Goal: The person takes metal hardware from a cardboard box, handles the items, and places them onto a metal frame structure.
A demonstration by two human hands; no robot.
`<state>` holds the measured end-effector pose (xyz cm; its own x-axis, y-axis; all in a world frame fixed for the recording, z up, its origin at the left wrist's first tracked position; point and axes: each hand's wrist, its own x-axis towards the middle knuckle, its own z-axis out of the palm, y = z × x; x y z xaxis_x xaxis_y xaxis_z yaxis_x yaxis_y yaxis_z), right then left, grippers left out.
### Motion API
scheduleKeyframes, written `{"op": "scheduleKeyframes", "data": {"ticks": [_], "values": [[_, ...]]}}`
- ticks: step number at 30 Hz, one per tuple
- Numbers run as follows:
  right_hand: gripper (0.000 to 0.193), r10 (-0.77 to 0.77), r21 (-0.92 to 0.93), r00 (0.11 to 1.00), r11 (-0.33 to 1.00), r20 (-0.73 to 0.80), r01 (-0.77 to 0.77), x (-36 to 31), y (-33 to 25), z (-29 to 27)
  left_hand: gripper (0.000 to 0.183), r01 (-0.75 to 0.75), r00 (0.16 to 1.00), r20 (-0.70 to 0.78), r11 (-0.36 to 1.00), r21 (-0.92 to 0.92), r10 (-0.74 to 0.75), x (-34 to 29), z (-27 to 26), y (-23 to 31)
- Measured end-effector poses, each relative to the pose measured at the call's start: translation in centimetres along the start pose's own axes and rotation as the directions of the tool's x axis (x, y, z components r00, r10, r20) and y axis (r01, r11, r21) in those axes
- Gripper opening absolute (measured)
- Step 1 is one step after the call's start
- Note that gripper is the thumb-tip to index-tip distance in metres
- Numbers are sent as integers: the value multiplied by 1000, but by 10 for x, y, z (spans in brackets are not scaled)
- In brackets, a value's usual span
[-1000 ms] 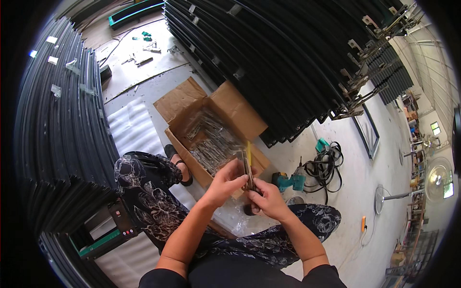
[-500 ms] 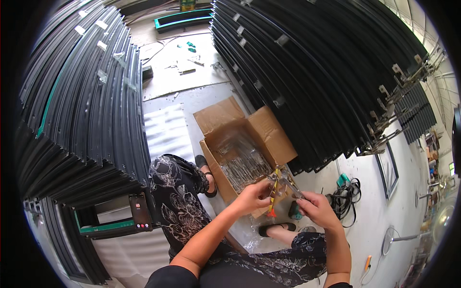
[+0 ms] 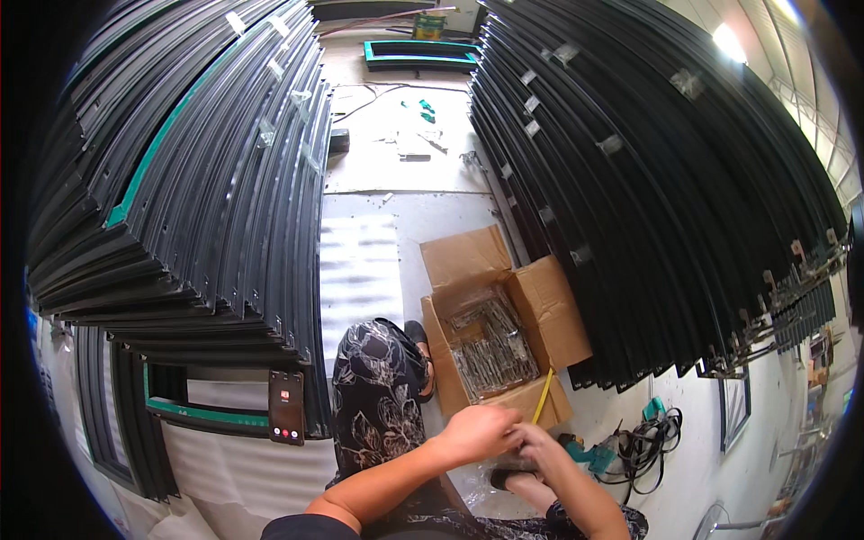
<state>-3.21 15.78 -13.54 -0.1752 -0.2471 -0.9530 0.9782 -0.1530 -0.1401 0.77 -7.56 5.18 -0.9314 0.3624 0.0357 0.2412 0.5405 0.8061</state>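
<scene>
My left hand (image 3: 483, 433) and my right hand (image 3: 537, 448) meet in front of the open cardboard box (image 3: 436, 346). Both have curled fingers; what lies between them is hidden, and the right is slightly blurred. A narrow yellow strip (image 3: 544, 396) runs up from beside my right fingers across the near box flap (image 3: 522, 405). I cannot tell which hand, if either, grips it. Inside the box lie rows of silvery metal pieces (image 3: 497, 360), partly in clear plastic.
Tall stacks of dark frames stand at left (image 3: 207, 207) and right (image 3: 648, 198). A phone (image 3: 286, 407) rests against the left stack. A teal power tool (image 3: 594, 457) and coiled black straps (image 3: 652, 445) lie at the right. Clear plastic film (image 3: 472, 486) is near my foot.
My hands have come together and lower; the metal piece that was in my right hand no longer shows. The yellow strip now stretches toward the box. The view has shifted, moving the scene right.
</scene>
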Motion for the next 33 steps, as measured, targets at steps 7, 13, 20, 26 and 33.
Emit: {"op": "scheduleKeyframes", "data": {"ticks": [7, 13, 20, 26, 33], "values": [[44, -462, 152, 700, 875, 545, 460, -71, -219, 246, 26, 81, 996, 21, 993, 90, -83, 6, 16, -26], [38, -558, -215, 481, 474, 676, 854, -136, -171, 332, 25, 211, 976, 8, 956, 204, -217, 9, 9, -32], [23, -517, -422, 797, 676, 313, 604, -50, -88, 145, 26, 70, 988, 122, 975, 209, -98, 0, 27, -38], [18, -422, -261, 906, 880, -40, 398, -34, -3, -19, 27, 60, 984, 147, 965, 254, -100, 0, 46, -35], [13, -509, -238, 861, 837, -11, 492, -22, 49, -86, 26, 6, 929, 345, 938, 347, -134, 5, 73, -25]]}}
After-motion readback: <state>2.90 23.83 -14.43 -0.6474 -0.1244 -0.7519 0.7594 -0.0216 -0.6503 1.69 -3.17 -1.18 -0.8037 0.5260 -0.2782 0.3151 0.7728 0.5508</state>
